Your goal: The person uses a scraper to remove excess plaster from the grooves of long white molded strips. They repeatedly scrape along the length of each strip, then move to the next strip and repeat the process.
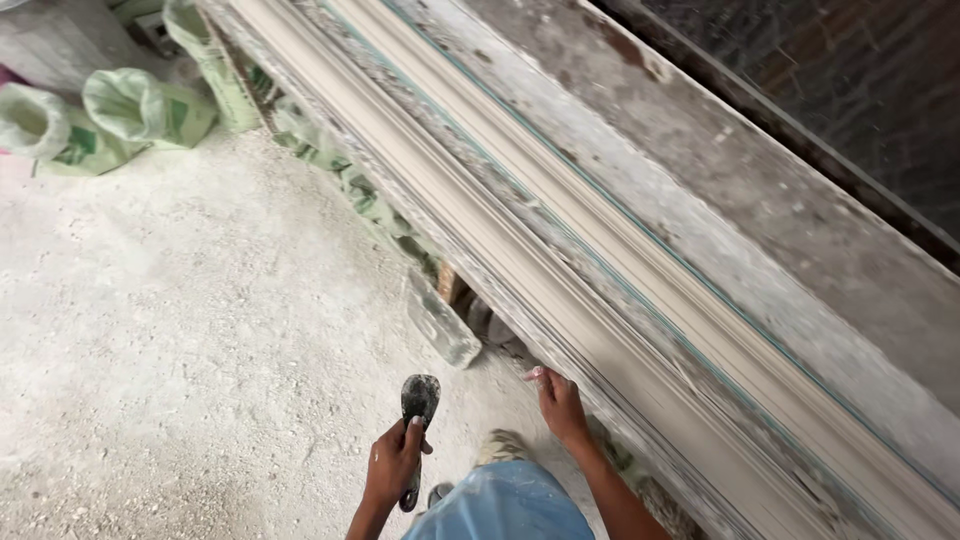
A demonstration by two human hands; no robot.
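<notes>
Left hand [393, 462] is clenched around the handle of a plaster-caked trowel [419, 400], blade pointing away over the dusty floor [200, 330]. Right hand [560, 405] rests with fingers loose on the near edge of the long worktop [800, 240], gripping nothing. A pale moulded strip [560, 250] runs along it. Green sacks [140, 110] lie beyond.
</notes>
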